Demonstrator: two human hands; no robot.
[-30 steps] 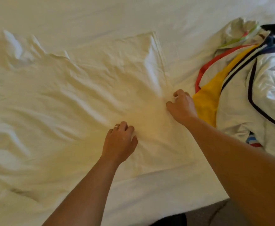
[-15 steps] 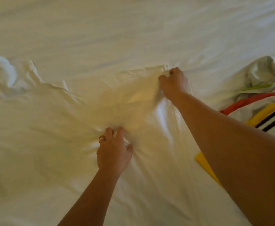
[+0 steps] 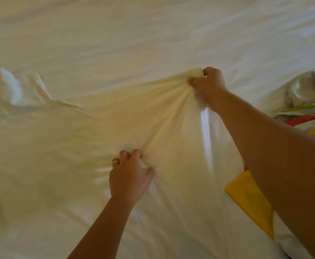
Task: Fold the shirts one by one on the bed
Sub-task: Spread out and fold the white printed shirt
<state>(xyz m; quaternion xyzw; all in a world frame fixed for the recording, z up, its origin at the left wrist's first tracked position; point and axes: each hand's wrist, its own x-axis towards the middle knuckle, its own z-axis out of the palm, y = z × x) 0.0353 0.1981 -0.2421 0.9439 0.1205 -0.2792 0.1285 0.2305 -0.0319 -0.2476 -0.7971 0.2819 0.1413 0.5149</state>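
Fabric bunches in both your fists: right hand (image 3: 207,81) grips the white shirt (image 3: 63,165) at upper centre, left hand (image 3: 129,176) pinches it mid-frame. Lift evenly, keeping it taut.

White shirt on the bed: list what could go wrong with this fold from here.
1. The right hand grips a bunched end of the white shirt, so the fold may well set in with creases.
2. The left hand holds only a small pinch of cloth; it could slip and let the shirt drag across the bed.
3. The right forearm lies over the colourful shirts and may pull them along.
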